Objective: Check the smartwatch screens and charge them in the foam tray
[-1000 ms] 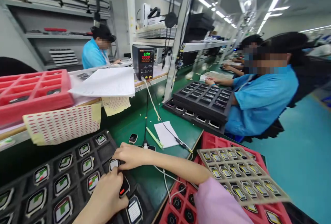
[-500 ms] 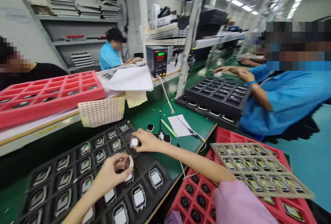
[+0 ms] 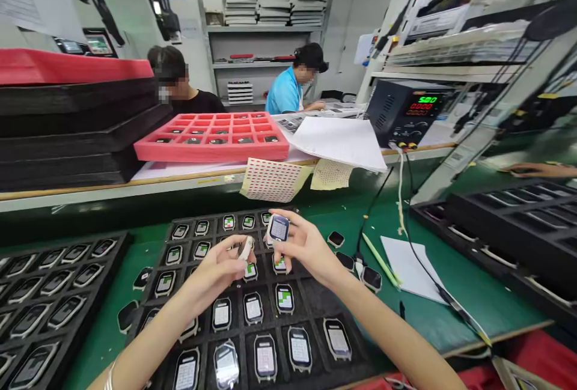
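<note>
the left hand (image 3: 220, 265) grasps a pale-framed watch (image 3: 246, 248) between thumb and fingers, turned nearly edge-on to the view, while the right hand (image 3: 311, 246) grips a lit watch (image 3: 278, 229) by its sides, its screen facing the wearer. the two hands are close together but apart, both raised above a black foam tray (image 3: 319, 298) on the green bench (image 3: 478, 294). rows of watches sit in the tray's compartments, many with lit screens, some of them showing green blocks; the nearest row includes one with a bright, glaring screen (image 3: 226, 363). a white band (image 3: 109, 376) circles the left wrist. to the left stands another black tray (image 3: 95, 297) full of watches, and two loose watches (image 3: 128, 316) lie in the gap between the trays. right of the right hand, three more loose watches (image 3: 371, 279) lie near a white plug (image 3: 359, 267), with a pale green pen (image 3: 381, 261) and a white sheet (image 3: 415, 270) just beyond. on the shelf (image 3: 202, 178) behind, a red tray (image 3: 216, 152) holds small dark pieces, beside a stack of black trays (image 3: 81, 137) topped with red, some loose papers (image 3: 342, 140) and a power supply (image 3: 401, 113) with glowing digits. past it are a person in black (image 3: 198, 100) and a person in blue (image 3: 282, 94); at the far right a co-worker's hand (image 3: 541, 169) shows above dark trays (image 3: 500, 222).
</note>
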### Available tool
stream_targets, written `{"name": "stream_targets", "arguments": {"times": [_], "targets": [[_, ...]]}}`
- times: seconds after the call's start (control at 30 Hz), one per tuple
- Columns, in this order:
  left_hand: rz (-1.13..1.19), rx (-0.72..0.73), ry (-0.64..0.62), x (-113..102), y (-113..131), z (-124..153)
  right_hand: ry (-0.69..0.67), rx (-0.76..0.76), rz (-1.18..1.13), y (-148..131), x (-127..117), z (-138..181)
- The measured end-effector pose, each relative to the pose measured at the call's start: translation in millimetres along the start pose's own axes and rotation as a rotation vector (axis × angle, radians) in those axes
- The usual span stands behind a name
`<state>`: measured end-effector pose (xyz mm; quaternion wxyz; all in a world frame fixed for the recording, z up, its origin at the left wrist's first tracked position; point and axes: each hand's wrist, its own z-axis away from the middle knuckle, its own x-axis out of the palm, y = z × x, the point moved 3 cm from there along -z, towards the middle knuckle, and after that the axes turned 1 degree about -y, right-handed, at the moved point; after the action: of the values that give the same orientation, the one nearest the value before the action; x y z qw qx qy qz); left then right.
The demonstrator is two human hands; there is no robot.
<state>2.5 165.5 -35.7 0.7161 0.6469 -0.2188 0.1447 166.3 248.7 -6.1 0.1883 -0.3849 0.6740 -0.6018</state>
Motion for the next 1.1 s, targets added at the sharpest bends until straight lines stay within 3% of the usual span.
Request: {"name": "stream_targets", "arguments": {"times": [0.23, 0.43, 0.77, 0.9, 1.1], "targets": [[0.111, -0.084, 0.082, -11.9, -9.6, 1.0, 0.028, 0.053, -0.023, 12.5, -3.4, 0.1], [0.096, -0.099, 0.062, -10.1, -11.4, 3.4, 0.06, 0.094, 0.027, 24.1, -8.8, 2.8], [0.25, -0.298, 0.063, -12.1, -21.2, 7.1, 0.035, 0.156, 0.029, 32.5, -7.7, 2.4], [0.271, -0.228, 0.004, -5.7, -13.6, 10.5, 0.035, 0.133, 0.033, 28.7, -8.7, 2.2], [0.032, -0.087, 0.04, 4.5, -9.7, 13.0, 0.037, 0.111, 0.04, 25.2, -10.3, 3.2]]}}
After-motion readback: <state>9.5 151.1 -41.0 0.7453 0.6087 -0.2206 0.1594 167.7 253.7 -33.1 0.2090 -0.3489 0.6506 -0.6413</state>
